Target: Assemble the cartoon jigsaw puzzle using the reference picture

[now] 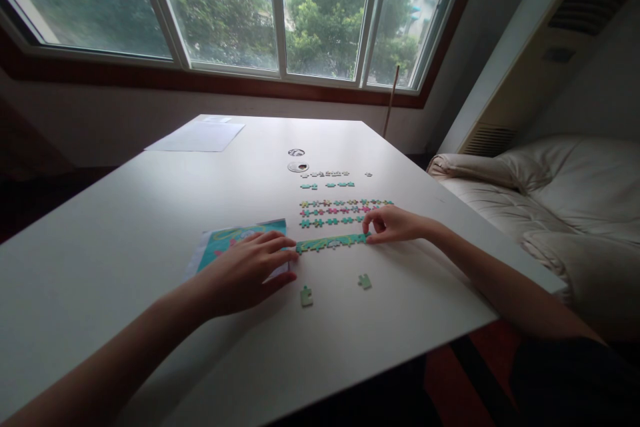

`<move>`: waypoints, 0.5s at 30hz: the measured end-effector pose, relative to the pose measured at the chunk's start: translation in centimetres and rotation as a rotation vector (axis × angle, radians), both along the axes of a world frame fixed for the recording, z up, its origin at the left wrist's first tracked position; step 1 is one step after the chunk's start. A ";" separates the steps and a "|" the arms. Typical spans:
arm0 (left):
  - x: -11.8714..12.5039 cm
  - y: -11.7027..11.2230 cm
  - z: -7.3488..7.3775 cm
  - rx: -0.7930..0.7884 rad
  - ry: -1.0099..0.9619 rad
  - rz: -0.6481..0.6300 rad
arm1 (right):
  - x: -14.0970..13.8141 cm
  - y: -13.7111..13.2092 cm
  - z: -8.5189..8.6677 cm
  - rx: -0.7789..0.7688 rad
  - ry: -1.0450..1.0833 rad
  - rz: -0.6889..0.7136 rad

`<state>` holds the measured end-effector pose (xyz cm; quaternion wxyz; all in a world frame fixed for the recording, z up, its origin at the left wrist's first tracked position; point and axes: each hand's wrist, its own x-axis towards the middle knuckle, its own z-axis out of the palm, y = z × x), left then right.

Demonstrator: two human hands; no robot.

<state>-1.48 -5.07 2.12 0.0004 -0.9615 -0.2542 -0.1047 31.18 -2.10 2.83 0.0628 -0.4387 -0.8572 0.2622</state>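
A joined strip of green jigsaw puzzle pieces [333, 242] lies on the white table in front of me. My left hand [255, 257] is open, fingers stretched out, over a colourful reference picture [220, 242], with its fingertips at the strip's left end. At the right end, my right hand [387, 223] is closed in a pinch on a puzzle piece [368, 237], which its fingers mostly cover. Beyond the strip, several rows of loose puzzle pieces [333, 211] are laid out. Two single pieces, a left one [307, 296] and a right one [365, 281], lie nearer to me.
Farther back are more loose pieces [341, 184] and two small round objects, one [298, 167] nearer than the other [297, 152]. White paper [197, 136] lies at the far left of the table [125, 220]. A cream sofa [500, 180] stands to the right, below a window.
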 end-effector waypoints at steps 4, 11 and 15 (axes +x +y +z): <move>0.0 0.0 0.0 -0.003 0.010 0.003 | 0.6 -0.1 0.5 0.000 0.027 -0.021; 0.0 0.0 0.0 0.002 0.021 -0.006 | 5.4 -0.1 2.2 -0.165 -0.029 -0.128; 0.1 0.0 -0.1 0.004 0.017 -0.011 | 7.4 0.1 2.2 -0.196 -0.139 -0.158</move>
